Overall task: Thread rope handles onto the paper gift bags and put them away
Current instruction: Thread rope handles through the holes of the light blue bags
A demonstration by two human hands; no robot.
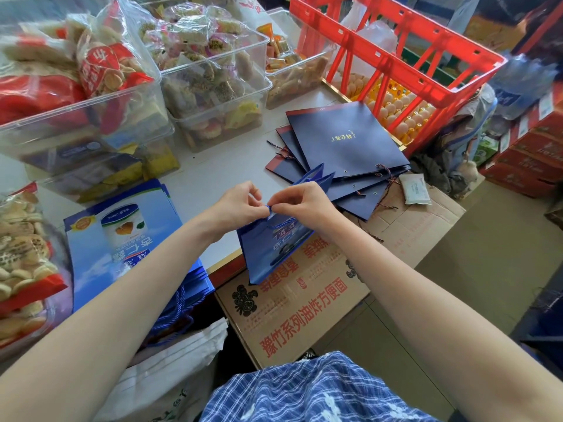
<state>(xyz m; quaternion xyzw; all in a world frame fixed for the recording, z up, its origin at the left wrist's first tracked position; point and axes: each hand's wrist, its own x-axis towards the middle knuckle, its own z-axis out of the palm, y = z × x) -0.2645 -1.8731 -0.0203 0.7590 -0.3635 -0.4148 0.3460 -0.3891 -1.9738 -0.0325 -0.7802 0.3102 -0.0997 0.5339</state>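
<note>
Cluttered shop desk [213, 166] carried clear snack bins [91, 117], a red crate [396, 56] and a fanned pile of navy gift bags [347, 141], with a printed blue bag stack [122, 239] at left. Left hand [236, 202] and right hand [300, 201] met over the blue bag [271, 254] held at the desk edge above a cardboard box [304, 300], both pinching the blue rope end [268, 208] at the bag's top edge. Step looked like threading or knotting the handle; next probably needs the knot pulled snug, then the bag stacked away.
</note>
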